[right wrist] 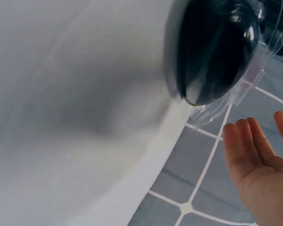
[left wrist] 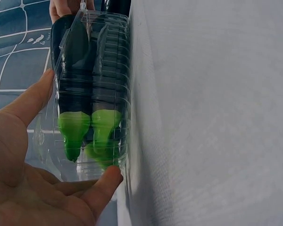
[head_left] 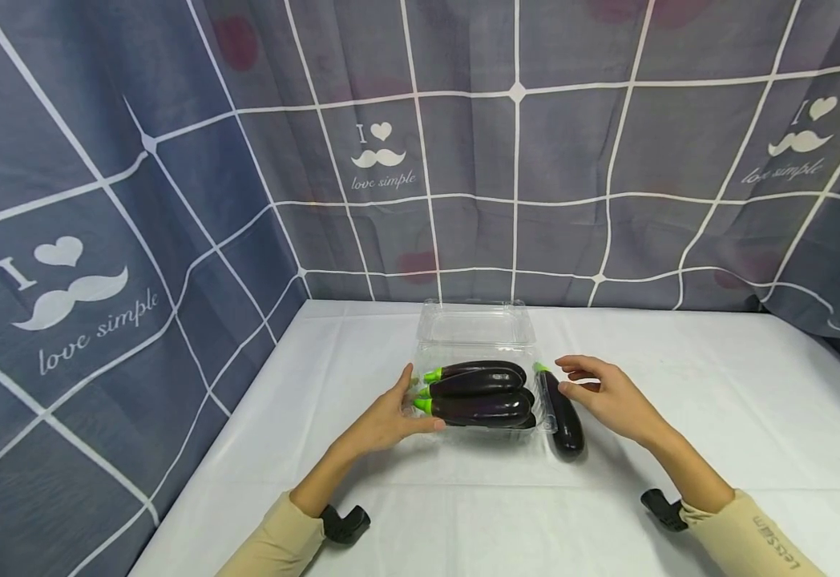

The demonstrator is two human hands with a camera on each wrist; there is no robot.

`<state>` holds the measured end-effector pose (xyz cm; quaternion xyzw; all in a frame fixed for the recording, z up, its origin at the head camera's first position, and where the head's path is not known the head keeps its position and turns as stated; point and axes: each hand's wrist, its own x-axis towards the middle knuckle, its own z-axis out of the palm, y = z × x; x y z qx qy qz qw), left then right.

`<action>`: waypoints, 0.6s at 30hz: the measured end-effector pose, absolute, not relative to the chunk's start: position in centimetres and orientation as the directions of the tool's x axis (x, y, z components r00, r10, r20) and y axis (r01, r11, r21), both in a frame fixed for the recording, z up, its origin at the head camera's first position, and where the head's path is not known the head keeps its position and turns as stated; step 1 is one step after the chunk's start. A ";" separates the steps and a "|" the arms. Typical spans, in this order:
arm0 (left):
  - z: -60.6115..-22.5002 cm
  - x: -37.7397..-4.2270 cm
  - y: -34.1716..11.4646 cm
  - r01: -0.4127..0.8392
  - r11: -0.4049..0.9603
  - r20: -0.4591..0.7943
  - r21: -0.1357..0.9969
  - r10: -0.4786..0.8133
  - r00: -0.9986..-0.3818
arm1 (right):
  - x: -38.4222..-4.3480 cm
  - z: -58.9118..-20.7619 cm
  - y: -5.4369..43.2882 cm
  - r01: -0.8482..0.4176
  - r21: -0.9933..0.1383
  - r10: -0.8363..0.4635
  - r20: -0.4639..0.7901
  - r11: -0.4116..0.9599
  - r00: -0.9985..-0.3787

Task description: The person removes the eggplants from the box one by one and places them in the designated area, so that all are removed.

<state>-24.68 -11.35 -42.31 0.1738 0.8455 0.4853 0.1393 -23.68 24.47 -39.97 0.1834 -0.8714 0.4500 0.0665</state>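
A clear plastic clamshell box [head_left: 476,353] stands on the table with its lid raised at the back. Several dark eggplants [head_left: 483,406] with green stems lie inside, stems pointing left. My left hand [head_left: 385,418] holds the box's left end, thumb along the near side and fingers on the far side; in the left wrist view, green stem ends [left wrist: 74,132] show through the ribbed wall. One single eggplant [head_left: 567,417] lies just outside the box's right side, its stem toward the back. My right hand [head_left: 613,399] hovers right of it, fingers loosely bent and holding nothing.
A white cloth [head_left: 420,521] covers the table. Grey-blue curtains [head_left: 571,152] with white grid lines hang behind and at both sides. Dark wrist mounts [head_left: 346,525] sit at both sleeves.
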 end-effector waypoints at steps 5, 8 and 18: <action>-42.4 -24.6 -11.3 0.155 0.454 -0.064 0.877 0.432 -0.900 | -23.4 -39.6 23.9 -0.385 -0.764 -0.250 0.295 0.518 -0.922; -42.4 -24.6 -11.2 0.155 0.450 -0.064 0.879 0.435 -0.898 | -23.2 -39.3 23.6 -0.404 -0.757 -0.257 0.313 0.514 -0.914; -42.4 -24.8 -11.4 0.150 0.471 -0.075 0.869 0.426 -0.902 | -23.0 -38.7 22.0 -0.441 -0.779 -0.304 0.331 0.446 -0.893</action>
